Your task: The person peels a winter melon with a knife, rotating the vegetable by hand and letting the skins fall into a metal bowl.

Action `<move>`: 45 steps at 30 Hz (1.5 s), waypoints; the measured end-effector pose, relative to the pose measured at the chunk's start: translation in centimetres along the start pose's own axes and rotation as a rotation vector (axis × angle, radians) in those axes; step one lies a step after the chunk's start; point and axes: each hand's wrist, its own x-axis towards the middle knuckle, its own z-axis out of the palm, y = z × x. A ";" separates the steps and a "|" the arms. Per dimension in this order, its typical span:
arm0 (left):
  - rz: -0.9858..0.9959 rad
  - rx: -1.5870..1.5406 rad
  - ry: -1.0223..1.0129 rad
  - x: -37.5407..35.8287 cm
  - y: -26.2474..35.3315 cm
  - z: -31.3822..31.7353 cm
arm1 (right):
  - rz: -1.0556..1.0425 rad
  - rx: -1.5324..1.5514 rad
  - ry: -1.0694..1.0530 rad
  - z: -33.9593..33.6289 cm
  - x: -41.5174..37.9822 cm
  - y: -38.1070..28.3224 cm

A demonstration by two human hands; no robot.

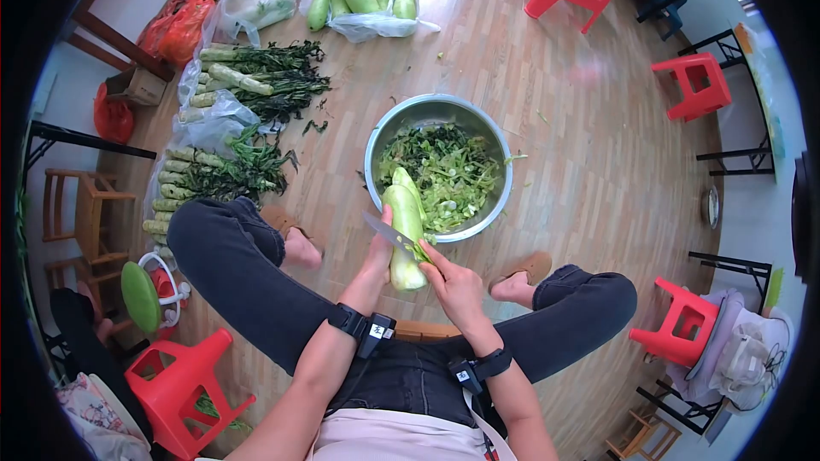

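My left hand (381, 249) grips a long pale green gourd (405, 215) from its left side, between my knees. The gourd tilts with its far end over the near rim of a wide steel basin (372, 172). In my right hand (454, 287) is a knife (389, 230), its handle hidden by my fingers. The blade lies across the gourd and points up to the left, with bits of green peel by it. A loose green strip stands along the gourd's far end. Chopped leaves and green peelings (444, 175) lie inside the basin.
Bundles of leafy stems (226, 175) lie on the floor to the left. Behind them are a bag of green gourds (359, 0) and plastic bags (260, 0). Red stools (184, 397) stand around, with wooden chairs (90, 213) at left.
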 end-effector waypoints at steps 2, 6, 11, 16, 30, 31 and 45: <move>0.023 0.009 0.019 0.0 -0.1 -0.1 | 0.019 0.021 -0.003 0.0 0.1 -0.1; -0.029 -0.013 0.021 0.9 -0.8 -1.1 | 0.080 0.081 -0.007 0.4 0.5 -0.1; -0.042 -0.072 0.068 0.9 -0.9 -0.8 | 0.118 0.236 0.021 2.4 0.9 2.1; -0.113 -0.046 -0.139 1.0 -0.5 -1.2 | 0.693 1.319 -0.149 1.1 1.2 2.8; -0.092 0.112 -0.039 2.5 -1.3 -2.8 | -0.079 -0.011 -0.050 -0.6 -0.8 0.4; -0.094 0.086 -0.041 2.3 -1.2 -2.6 | -0.106 -0.033 -0.013 -0.4 -0.8 0.4; 0.101 0.155 0.080 1.3 -1.0 -0.9 | -0.094 -0.052 0.179 1.4 -0.6 0.2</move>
